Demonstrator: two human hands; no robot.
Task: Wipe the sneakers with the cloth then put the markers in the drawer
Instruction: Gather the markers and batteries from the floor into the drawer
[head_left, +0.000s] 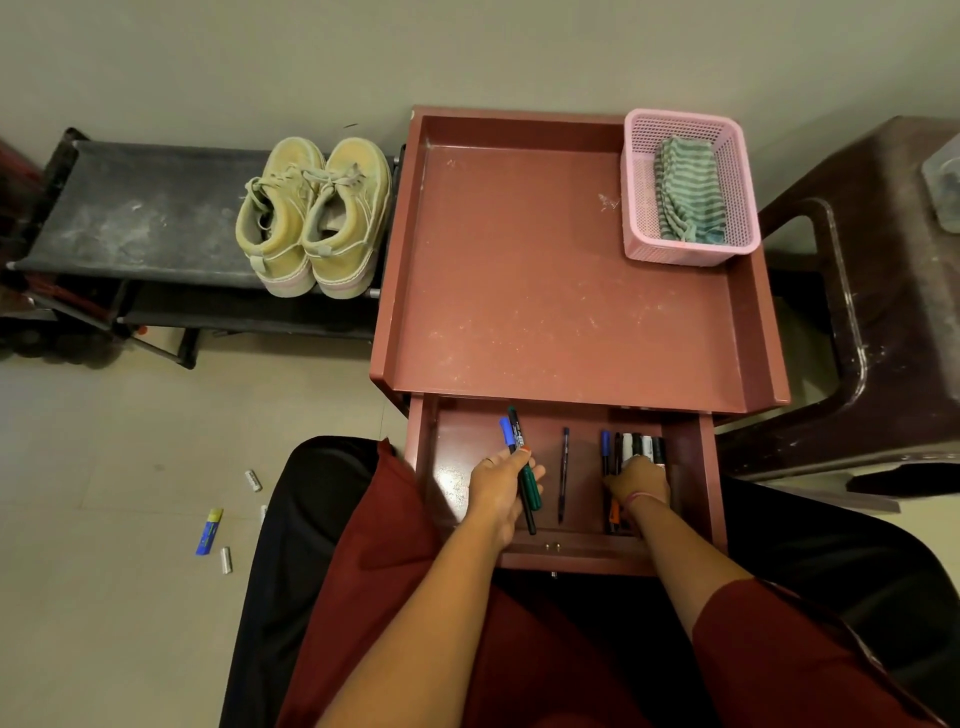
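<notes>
The sneakers sat together on the dark rack at the left and the striped cloth lay in the pink basket on the red table, so only the markers seemed left to stow. In the open drawer the left hand pinched a blue marker and two darker ones in curled fingers, a loose fan that could slip and roll toward the lone pen lying between the hands. The right hand curled over the row of markers by the drawer's right wall, though whether it gripped any I could not tell, and a nudge there could scatter the row.
</notes>
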